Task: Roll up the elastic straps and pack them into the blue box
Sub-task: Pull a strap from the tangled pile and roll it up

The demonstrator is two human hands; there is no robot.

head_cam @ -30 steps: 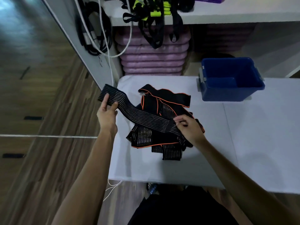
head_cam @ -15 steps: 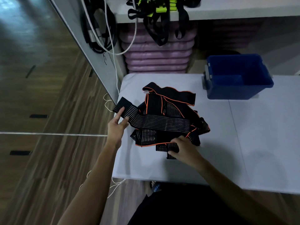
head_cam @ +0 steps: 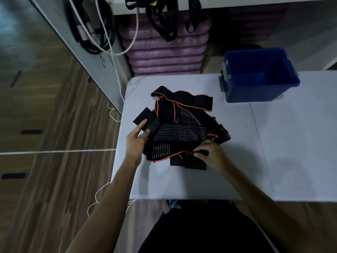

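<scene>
A heap of black elastic straps (head_cam: 184,114) with orange edging and white stripes lies on the white table (head_cam: 291,143). One striped strap (head_cam: 175,132) runs across the top of the heap. My left hand (head_cam: 135,143) pinches its left end, forefinger stretched along the strap. My right hand (head_cam: 209,155) pinches the strap's other end at the front right of the heap, fingers curled over it. The blue box (head_cam: 259,77) stands open at the back right of the table; nothing shows inside it.
Purple mats (head_cam: 164,53) are stacked under a shelf behind the table. Black straps (head_cam: 164,21) hang from the shelf edge, and cables (head_cam: 94,30) hang on the grey panel at left. A white cord (head_cam: 102,194) trails on the wooden floor.
Both hands came down and inward with the striped strap, which now lies across the heap. My right hand slid to the heap's front right edge.
</scene>
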